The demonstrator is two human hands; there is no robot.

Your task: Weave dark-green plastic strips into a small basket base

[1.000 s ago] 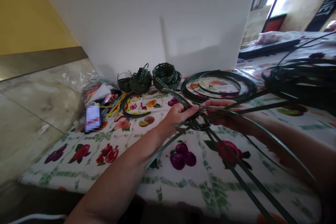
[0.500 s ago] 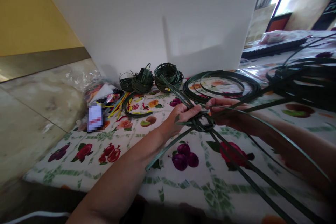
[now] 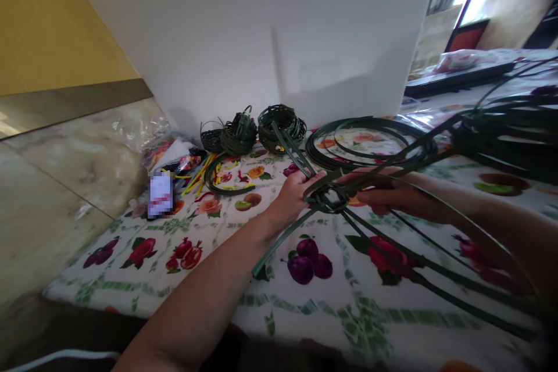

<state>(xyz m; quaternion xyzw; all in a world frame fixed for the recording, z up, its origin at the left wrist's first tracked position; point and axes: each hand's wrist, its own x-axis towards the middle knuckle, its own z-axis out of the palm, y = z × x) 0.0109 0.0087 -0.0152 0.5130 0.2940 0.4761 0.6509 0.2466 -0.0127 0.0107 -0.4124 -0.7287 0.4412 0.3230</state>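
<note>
My L hand has its fingers closed on the small woven ring of green strips, held just above the fruit-print worktop. R hand pinches the ring's other side, fingertips partly behind strips. Risk: the long loose ends have nothing pinning them, so a snag on the big tangled bundle or a slack grip cld pull the weave apart. Strips cld also crease at the tight crossings. Hard to see: what's under my fingers, so can't count crossings or tell which strip's on top. Coils of strip and small woven baskets sit further off, by the wall; blurred card unreadable.
</note>
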